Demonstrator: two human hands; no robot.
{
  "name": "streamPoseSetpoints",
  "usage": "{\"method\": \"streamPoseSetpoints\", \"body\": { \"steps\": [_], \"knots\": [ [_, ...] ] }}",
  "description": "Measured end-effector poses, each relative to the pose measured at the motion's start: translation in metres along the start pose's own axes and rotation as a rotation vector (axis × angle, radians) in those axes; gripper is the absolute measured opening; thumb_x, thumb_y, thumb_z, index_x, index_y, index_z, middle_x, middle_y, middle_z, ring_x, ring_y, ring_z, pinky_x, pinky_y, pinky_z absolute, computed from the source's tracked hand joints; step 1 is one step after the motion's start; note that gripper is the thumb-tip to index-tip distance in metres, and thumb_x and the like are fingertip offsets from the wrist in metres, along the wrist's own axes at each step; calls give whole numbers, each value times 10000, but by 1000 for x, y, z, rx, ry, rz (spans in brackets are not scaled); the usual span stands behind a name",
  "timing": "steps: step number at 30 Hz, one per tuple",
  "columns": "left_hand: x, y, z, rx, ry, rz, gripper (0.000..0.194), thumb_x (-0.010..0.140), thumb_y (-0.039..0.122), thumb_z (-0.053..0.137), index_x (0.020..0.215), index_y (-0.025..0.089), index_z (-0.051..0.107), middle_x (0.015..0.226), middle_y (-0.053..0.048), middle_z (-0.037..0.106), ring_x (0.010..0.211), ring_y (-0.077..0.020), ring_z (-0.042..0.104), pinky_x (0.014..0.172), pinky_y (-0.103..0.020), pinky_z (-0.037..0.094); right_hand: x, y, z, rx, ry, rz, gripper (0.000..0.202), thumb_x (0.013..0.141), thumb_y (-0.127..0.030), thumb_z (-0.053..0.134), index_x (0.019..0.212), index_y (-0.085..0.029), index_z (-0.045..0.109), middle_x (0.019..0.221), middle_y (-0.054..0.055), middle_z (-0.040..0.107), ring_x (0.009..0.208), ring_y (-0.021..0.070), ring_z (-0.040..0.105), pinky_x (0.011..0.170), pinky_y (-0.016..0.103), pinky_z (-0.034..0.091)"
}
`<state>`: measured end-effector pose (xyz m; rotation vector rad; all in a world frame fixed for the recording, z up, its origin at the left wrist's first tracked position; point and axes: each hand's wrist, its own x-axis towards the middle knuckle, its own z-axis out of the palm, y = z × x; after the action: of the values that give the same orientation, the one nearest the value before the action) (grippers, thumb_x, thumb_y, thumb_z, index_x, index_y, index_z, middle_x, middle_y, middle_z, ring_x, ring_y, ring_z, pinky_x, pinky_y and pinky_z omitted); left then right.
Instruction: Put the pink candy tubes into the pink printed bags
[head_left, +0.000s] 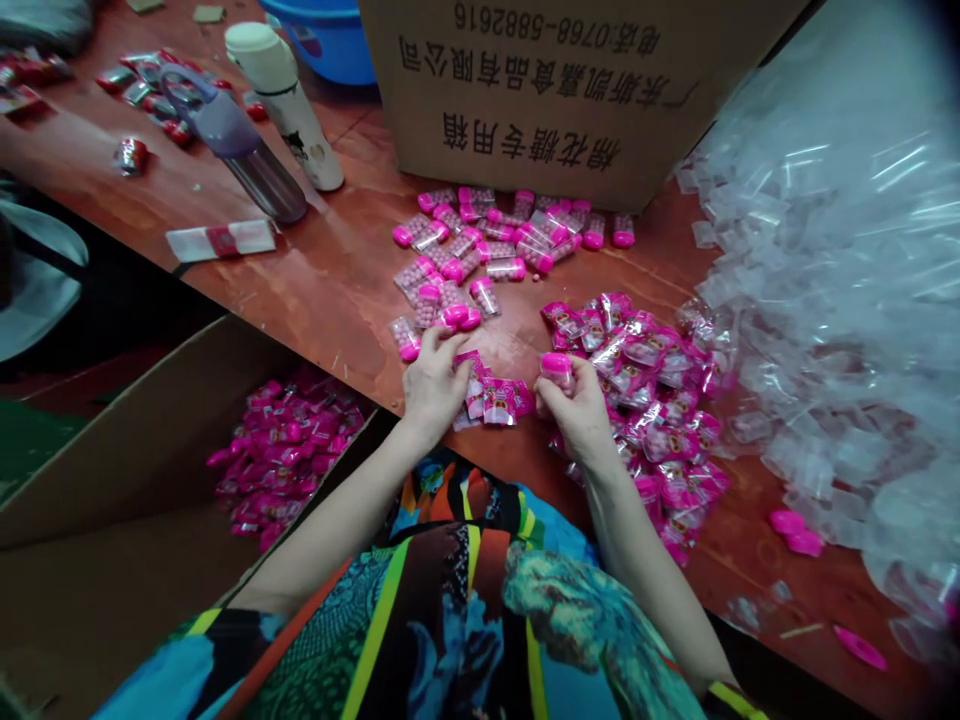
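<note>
Between the thumb and fingers of my right hand (581,412) is a small clear candy bottle (556,370) with a pink cap, held just above the table. My left hand (433,388) lies palm down, its thumb apart from the fingers. Its fingertips reach the near edge of a group of pink-capped candy bottles (496,250) filled with small pale pink balls; whether they touch one is unclear. Flat pink sachets (499,400) lie between my hands. Right of my right hand is a heap of filled pink sachets (664,370).
A cardboard carton (525,100) stands behind the bottles. Clear plastic containers (840,300) pile up at right. An open cardboard box (135,450) below the table's left edge holds pink packets (289,450). A purple-lidded bottle (244,150), white flask (296,120) and tissue pack (221,241) occupy the left.
</note>
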<state>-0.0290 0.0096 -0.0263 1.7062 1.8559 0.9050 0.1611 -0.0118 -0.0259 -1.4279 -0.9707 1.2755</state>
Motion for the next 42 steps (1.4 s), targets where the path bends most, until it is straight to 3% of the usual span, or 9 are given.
{"method": "streamPoseSetpoints", "body": {
  "steps": [4, 7, 12, 17, 21, 23, 26, 34, 42],
  "knots": [
    [-16, 11, 0, 237, -221, 190, 268, 927, 295, 573, 1137, 213, 718, 1379, -104, 580, 1063, -242, 653, 814, -321, 528, 1, 0, -3, -11, 26, -36, 283, 781, -285, 676, 1022, -248, 530, 664, -85, 462, 516, 99, 440, 506, 243, 396],
    [-28, 12, 7, 333, -392, 232, 246, 943, 292, 545, 1065, 204, 740, 1450, -109, 533, 1019, -239, 668, 770, -318, 528, 0, 5, -5, 2, -6, -17, 286, 790, -312, 682, 1027, -241, 537, 665, -83, 463, 520, 98, 446, 508, 241, 389],
    [-33, 14, 6, 260, -293, 188, 251, 953, 273, 519, 1004, 206, 755, 1432, -106, 554, 1018, -246, 670, 792, -328, 519, -4, 13, -2, 18, -17, -13, 300, 806, -336, 686, 1041, -239, 527, 678, -77, 476, 544, 101, 456, 525, 240, 388],
    [-23, 24, 5, -118, -156, 166, 184, 915, 273, 592, 956, 211, 760, 1199, -95, 664, 1011, -216, 655, 892, -326, 495, -3, 5, 4, 31, -69, -101, 404, 733, -301, 758, 1074, -240, 551, 882, -23, 599, 789, 145, 584, 728, 279, 495],
    [-13, 35, 10, -485, -84, -45, 217, 807, 296, 734, 994, 188, 742, 1071, -76, 693, 926, -185, 645, 809, -277, 501, 1, -1, 6, 128, 0, -81, 378, 742, -301, 749, 1059, -234, 554, 890, -20, 627, 766, 140, 594, 734, 282, 505],
    [-12, 40, 12, -673, -206, -233, 272, 786, 373, 753, 960, 165, 736, 824, -41, 687, 693, -137, 611, 620, -228, 468, 3, -1, 5, 190, 14, -54, 409, 730, -309, 765, 1073, -238, 553, 873, -27, 633, 730, 135, 593, 722, 284, 513],
    [-13, 45, 15, -911, -453, -416, 334, 769, 457, 750, 826, 131, 710, 475, 49, 483, 392, -64, 369, 407, -203, 249, 3, -1, 3, 238, -11, -51, 391, 732, -302, 781, 1057, -236, 573, 842, -35, 636, 703, 123, 585, 699, 266, 509],
    [-10, 53, 30, -1155, -387, -577, 429, 606, 396, 877, 576, 161, 519, 382, 90, 373, 340, -27, 289, 390, -206, 182, 2, -2, 8, 344, 21, -35, 386, 711, -291, 820, 1026, -226, 606, 790, -60, 610, 650, 87, 543, 614, 209, 465],
    [-3, 57, 16, -1162, -543, -562, 366, 719, 400, 799, 607, 158, 548, 370, 68, 393, 339, -46, 306, 396, -210, 206, 7, -8, 0, 547, -135, 148, 376, 679, -277, 847, 908, -221, 553, 630, -100, 489, 479, 51, 415, 464, 184, 366]
  ]
}}
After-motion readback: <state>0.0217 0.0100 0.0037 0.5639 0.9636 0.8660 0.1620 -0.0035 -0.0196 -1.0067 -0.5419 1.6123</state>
